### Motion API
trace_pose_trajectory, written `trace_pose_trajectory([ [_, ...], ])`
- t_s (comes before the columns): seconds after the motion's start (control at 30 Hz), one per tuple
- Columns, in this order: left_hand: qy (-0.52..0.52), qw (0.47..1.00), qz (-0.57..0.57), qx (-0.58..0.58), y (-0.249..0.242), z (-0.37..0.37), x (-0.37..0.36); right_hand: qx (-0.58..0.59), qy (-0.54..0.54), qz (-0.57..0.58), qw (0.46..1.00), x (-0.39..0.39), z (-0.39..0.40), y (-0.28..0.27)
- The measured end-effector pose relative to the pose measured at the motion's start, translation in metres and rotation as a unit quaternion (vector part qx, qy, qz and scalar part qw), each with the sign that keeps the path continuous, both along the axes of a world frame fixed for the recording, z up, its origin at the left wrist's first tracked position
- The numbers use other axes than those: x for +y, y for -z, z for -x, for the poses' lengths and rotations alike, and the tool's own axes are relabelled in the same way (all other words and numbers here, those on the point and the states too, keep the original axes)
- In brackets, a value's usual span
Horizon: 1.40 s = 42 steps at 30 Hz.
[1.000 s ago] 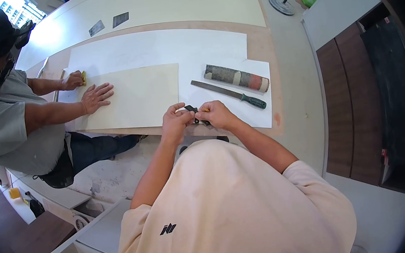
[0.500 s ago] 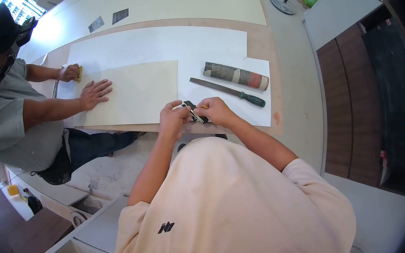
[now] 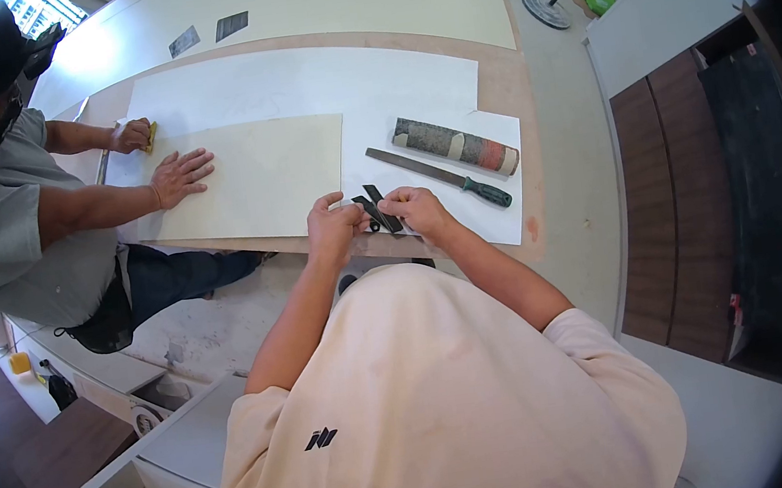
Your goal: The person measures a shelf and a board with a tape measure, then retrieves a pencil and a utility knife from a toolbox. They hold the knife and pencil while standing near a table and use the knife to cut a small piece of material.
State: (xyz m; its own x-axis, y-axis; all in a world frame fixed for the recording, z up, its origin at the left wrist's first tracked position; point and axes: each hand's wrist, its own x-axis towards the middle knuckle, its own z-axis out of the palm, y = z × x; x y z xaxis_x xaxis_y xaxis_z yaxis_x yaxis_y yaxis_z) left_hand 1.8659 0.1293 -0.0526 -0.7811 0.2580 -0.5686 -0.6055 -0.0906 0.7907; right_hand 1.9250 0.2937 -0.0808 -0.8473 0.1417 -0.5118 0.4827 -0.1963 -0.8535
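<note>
My left hand [image 3: 336,226] is closed, thumb and fingers pinching a small black tool [image 3: 369,210] with a rounded dark end. Facing it, my right hand [image 3: 414,210] is closed on a flat black strip [image 3: 373,192] that slants up between the hands. The two dark pieces lie close together, partly covered by my fingertips. Both hands are over the near edge of the table. Just beyond my right hand lies a file [image 3: 431,171] with a green and black handle, and past it a grey, red-ended roll [image 3: 455,145].
A cream panel [image 3: 259,182] and a white sheet [image 3: 314,74] lie on the brown-edged table. At the left a co-worker [image 3: 13,229] presses one hand on the panel and holds a yellow item [image 3: 151,136] in the other. Dark wood cabinet doors [image 3: 648,215] stand at the right.
The black strip in my right hand has tilted up and away from the piece in my left hand. A pale edge that showed between my fingers is no longer visible.
</note>
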Motion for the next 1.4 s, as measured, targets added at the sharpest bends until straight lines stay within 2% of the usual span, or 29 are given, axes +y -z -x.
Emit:
trace_pose_trajectory([
  [0.07, -0.019, 1.000, 0.003, -0.004, 0.003, 0.000, 0.001, -0.004, 0.014, -0.005, 1.000, 0.003, 0.001, -0.004],
  [0.17, -0.047, 0.999, 0.003, -0.007, 0.005, -0.001, 0.001, -0.037, 0.069, 0.045, 0.996, 0.012, -0.001, -0.005],
  [0.3, -0.070, 0.997, 0.003, -0.008, 0.012, -0.004, 0.003, -0.044, 0.132, 0.038, 0.990, 0.021, -0.001, 0.004],
  [0.5, -0.102, 0.995, 0.016, -0.002, 0.019, -0.005, 0.001, -0.043, 0.161, 0.054, 0.984, 0.027, -0.006, 0.005],
  [0.6, -0.132, 0.991, 0.033, -0.010, 0.017, -0.004, -0.005, -0.052, 0.152, 0.028, 0.987, 0.046, -0.010, 0.004],
  [0.7, -0.145, 0.989, 0.031, -0.013, 0.025, -0.002, -0.013, -0.049, 0.119, -0.050, 0.990, 0.064, -0.013, -0.002],
  [0.83, -0.153, 0.987, 0.038, -0.019, 0.018, -0.003, -0.014, -0.075, 0.095, -0.035, 0.992, 0.084, -0.015, -0.007],
  [0.9, -0.154, 0.987, 0.039, -0.018, 0.020, -0.004, -0.016, -0.063, 0.095, -0.073, 0.991, 0.091, -0.014, -0.013],
  [1.13, -0.154, 0.987, 0.030, -0.025, 0.016, -0.007, -0.015, -0.069, 0.174, -0.146, 0.971, 0.120, 0.018, -0.019],
  [1.23, -0.152, 0.988, 0.016, -0.029, 0.020, -0.009, -0.016, -0.063, 0.134, -0.215, 0.965, 0.124, 0.030, -0.017],
  [1.33, -0.146, 0.989, 0.028, -0.022, 0.021, -0.008, -0.016, -0.067, 0.141, -0.263, 0.952, 0.122, 0.035, 0.005],
  [1.4, -0.146, 0.989, 0.030, -0.021, 0.019, -0.008, -0.017, -0.056, 0.175, -0.233, 0.955, 0.120, 0.033, 0.011],
])
